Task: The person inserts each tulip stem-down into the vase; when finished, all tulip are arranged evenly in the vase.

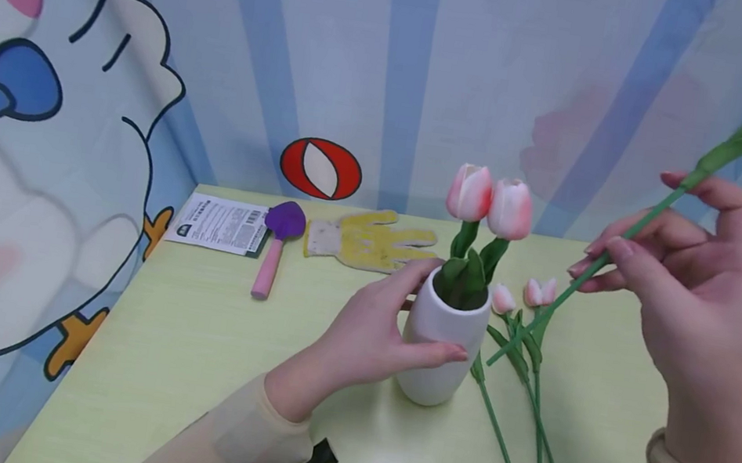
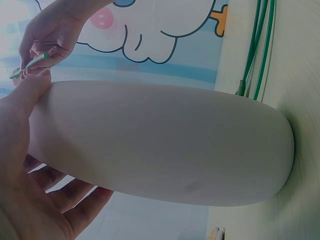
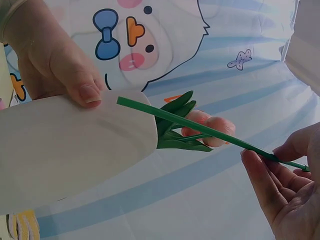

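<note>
My left hand (image 1: 374, 331) grips the white vase (image 1: 434, 363) from its left side, thumb across the front, fingers behind. The vase stands upright on the table with two pink-and-white tulips (image 1: 511, 210) in it. In my right hand (image 1: 711, 267) a long green flower stem (image 1: 651, 215) is pinched between thumb and fingers. It slants, leaves up to the right, its bloom almost wholly outside the head view. In the right wrist view, the bare stem end (image 3: 135, 105) appears in front of the vase, beside its mouth. Several more tulips (image 1: 504, 299) lie right of the vase.
Along the table's back lie a printed packet (image 1: 218, 224), a small shovel (image 1: 271, 265) with purple head and pink handle, and a yellow work glove (image 1: 377, 242). A striped cartoon backdrop (image 1: 340, 45) rises behind the table and along its left side.
</note>
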`<state>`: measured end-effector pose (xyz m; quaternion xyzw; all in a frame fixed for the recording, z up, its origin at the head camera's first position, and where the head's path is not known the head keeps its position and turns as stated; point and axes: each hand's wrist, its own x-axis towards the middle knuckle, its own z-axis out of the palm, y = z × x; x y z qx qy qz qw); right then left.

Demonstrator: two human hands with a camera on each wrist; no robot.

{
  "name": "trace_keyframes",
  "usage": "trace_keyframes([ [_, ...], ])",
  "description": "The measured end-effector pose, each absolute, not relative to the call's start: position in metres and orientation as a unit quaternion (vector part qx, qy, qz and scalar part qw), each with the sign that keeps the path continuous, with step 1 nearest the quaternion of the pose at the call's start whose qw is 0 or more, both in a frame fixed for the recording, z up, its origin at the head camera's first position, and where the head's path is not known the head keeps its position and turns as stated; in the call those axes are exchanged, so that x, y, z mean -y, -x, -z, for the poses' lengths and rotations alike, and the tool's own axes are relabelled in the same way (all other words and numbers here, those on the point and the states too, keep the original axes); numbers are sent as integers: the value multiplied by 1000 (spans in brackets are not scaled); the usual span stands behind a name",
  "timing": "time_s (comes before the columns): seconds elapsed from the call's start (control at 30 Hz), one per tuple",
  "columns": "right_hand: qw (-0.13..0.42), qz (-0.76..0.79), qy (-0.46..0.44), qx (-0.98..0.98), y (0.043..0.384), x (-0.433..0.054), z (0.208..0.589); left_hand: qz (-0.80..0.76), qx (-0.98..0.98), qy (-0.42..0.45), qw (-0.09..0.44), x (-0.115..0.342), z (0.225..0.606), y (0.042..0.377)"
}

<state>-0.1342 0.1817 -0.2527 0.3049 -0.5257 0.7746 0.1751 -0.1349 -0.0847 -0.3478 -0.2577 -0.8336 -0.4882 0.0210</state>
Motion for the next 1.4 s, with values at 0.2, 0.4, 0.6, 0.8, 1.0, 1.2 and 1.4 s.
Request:
trace_keyframes([
  [0.2,190,-771,-286,537,135,-183,246,488,833,261,25,84,347,135],
  [0.4,205,-793,-273,505,139,-185,238,487,833,261,26,84,347,136],
  [0.6,221,-789,-269,506,141,-185,234,486,835,257,21,83,349,136],
  [0.8,218,-793,-294,486,142,-179,230,483,835,263,25,83,350,137],
  [1.0,233,-783,-310,486,147,-163,220,482,836,261,35,85,351,137],
  [1.2,250,-768,-316,497,149,-156,219,485,833,265,36,85,351,137],
  [1.4,248,-740,-321,537,148,-153,222,485,833,265,32,84,350,137],
])
